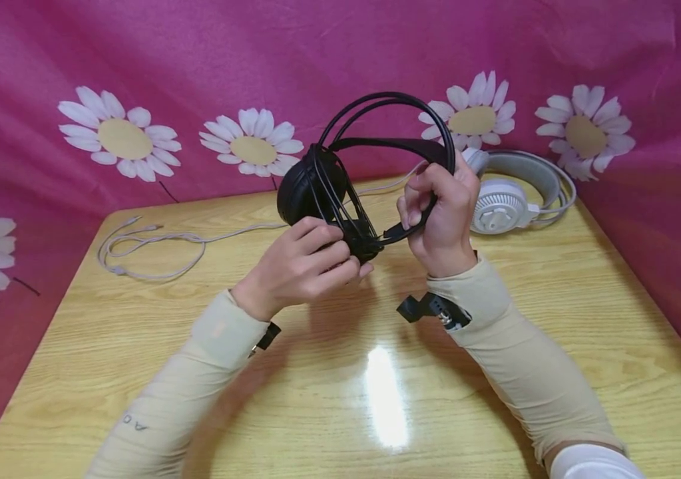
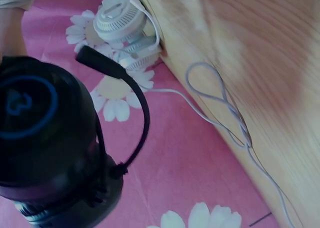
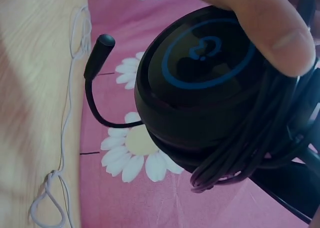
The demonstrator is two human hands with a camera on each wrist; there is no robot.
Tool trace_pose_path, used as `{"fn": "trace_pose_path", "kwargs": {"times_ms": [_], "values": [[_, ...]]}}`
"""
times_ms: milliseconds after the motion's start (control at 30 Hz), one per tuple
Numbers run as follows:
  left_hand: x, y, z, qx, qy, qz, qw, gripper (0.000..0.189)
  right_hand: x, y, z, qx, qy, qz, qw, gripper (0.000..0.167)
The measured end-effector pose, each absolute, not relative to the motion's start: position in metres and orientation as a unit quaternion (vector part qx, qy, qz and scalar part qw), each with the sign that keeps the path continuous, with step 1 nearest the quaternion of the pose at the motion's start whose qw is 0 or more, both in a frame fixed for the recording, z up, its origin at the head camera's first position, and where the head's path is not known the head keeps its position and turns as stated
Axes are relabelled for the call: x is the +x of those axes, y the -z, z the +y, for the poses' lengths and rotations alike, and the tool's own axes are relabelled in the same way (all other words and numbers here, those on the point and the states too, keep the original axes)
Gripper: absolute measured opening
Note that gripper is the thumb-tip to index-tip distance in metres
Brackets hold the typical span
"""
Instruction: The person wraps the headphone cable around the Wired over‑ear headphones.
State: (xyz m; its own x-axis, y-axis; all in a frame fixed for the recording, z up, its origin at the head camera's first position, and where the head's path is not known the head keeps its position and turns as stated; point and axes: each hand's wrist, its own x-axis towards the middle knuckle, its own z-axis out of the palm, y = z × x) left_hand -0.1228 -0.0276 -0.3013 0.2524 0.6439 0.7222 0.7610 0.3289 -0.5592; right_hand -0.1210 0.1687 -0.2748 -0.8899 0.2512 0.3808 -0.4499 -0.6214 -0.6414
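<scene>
Both hands hold a black headset (image 1: 393, 98) above the table. My right hand (image 1: 445, 206) grips its headband on the right side, with the fingers curled round it. At the lower ear cup, my left hand (image 1: 310, 263) has its fingers curled over the cup and the black cable (image 3: 250, 133). In the right wrist view that cable lies folded in a bundle against the ear cup (image 3: 200, 63), which bears a blue ring, and a digit (image 3: 275, 33) presses near it. A bent microphone boom (image 2: 145, 108) sticks out from the headset in the left wrist view.
A white and grey headset (image 1: 498, 206) lies at the back right of the wooden table (image 1: 316, 399). Its pale cable (image 1: 196, 239) runs along the back to a loose coil at the left. Pink cloth with daisies (image 1: 340, 46) walls the table on three sides.
</scene>
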Motion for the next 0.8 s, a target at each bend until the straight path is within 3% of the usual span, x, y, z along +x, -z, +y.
{"fn": "trace_pose_path", "kwargs": {"times_ms": [100, 233, 467, 800], "values": [[-0.124, 0.301, -0.031, -0.559, 0.076, -0.612, 0.555, 0.029, -0.121, 0.275, 0.167, 0.125, -0.896, -0.385, 0.183, 0.02], [-0.121, 0.304, -0.033, -0.499, 0.105, -0.651, 0.563, 0.044, -0.12, 0.275, 0.166, 0.122, -0.899, -0.386, 0.165, 0.021], [-0.115, 0.31, -0.035, -0.397, 0.129, -0.755, 0.506, 0.074, -0.121, 0.276, 0.164, 0.118, -0.904, -0.386, 0.145, 0.022], [-0.116, 0.323, -0.04, -0.421, 0.125, -0.751, 0.493, 0.068, -0.118, 0.278, 0.159, 0.115, -0.898, -0.404, 0.133, 0.021]]}}
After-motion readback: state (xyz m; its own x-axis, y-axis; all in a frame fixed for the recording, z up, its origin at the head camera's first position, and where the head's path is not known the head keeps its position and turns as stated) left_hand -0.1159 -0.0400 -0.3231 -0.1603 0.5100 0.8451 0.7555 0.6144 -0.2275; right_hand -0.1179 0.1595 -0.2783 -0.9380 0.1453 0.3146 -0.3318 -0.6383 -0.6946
